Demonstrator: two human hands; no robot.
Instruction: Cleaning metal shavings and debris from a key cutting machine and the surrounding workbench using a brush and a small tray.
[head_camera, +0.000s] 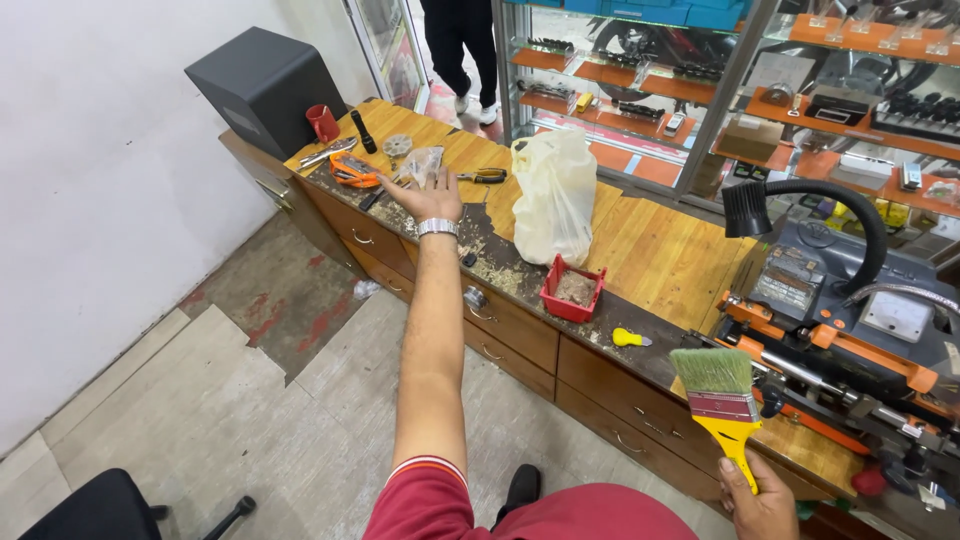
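Reaching far out toward eleven o'clock, the person's left hand lies over the wooden surface, its fingers spread and resting on a small clear plastic bag; whether they actually pinch the bag I cannot tell. A silver watch circles that wrist. Down at five o'clock, the right hand has its fingers wrapped tight round the yellow handle of a wide paintbrush, bristles pointing up.

Just beside the clear bag, at nine o'clock of it, sits an orange tool, with a red mug and a black flashlight further back near a dark speaker box. At three o'clock of the left hand stands a tied white plastic bag, and near its base a red tray of grit. An orange and black machine fills the surface at three o'clock, close to the brush.
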